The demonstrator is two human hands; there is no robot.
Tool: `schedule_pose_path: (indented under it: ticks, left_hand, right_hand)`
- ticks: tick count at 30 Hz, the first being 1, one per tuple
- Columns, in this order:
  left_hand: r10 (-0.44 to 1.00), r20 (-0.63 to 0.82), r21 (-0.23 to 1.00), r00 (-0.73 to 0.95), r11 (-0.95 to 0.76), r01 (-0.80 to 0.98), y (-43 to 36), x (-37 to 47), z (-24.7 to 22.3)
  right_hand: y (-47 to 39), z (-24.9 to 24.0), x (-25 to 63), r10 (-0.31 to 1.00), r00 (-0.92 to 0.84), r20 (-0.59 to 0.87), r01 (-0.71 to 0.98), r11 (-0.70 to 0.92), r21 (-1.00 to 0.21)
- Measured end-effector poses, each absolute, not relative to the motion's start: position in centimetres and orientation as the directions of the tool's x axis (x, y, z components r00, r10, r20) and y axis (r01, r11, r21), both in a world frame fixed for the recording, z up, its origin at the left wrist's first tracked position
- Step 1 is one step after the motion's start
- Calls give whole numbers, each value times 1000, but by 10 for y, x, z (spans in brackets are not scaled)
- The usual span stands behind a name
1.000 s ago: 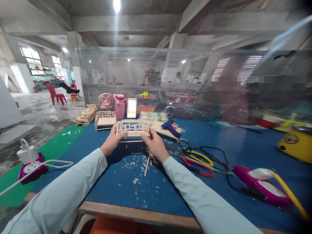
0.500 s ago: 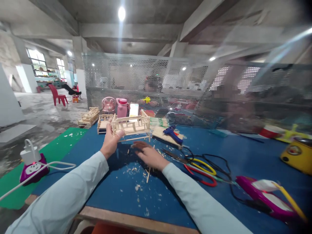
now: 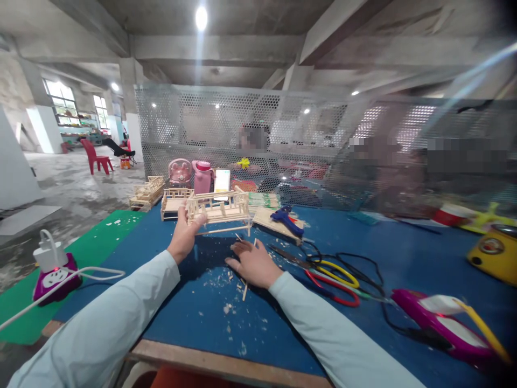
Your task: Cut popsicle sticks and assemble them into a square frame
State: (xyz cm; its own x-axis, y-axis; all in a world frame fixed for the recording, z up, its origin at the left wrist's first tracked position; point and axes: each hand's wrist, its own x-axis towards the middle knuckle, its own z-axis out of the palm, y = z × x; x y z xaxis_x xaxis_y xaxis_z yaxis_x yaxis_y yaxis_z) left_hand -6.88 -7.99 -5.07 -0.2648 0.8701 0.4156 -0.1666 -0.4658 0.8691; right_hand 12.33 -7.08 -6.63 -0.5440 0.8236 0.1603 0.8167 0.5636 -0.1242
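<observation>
Beyond the left hand's fingers, to their left, stand two pale wooden-stick models (image 3: 147,193) (image 3: 176,207). The left hand (image 3: 182,237) grips the left end of a pale wooden-stick frame (image 3: 220,214), thumb in front; its posts and rails are joined, so it looks well along, though what remains is unclear. Below its right end, the right hand (image 3: 254,264) has thumb and fingers parted, nothing clearly grasped, over loose thin sticks (image 3: 245,292); right of those fingers lie red-and-yellow-handled metal scissors (image 3: 293,259)
</observation>
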Motion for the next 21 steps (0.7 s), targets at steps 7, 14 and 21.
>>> schedule_pose_path:
  ticks: [7, 14, 21]
  left_hand:
    - [873, 395, 873, -286, -454, -179, -81, -65, -48]
    - [741, 635, 773, -220, -611, 171, -88, -61, -60]
    - [561, 818, 567, -130, -746, 349, -92, -58, -67]
  right_hand:
    - [-35, -53, 155, 876, -150, 458, 466, 471, -749]
    - [-51, -56, 134, 870, -386, 306, -78, 300, -951]
    - [-55, -56, 129, 806, -255, 534, 123, 575, -809]
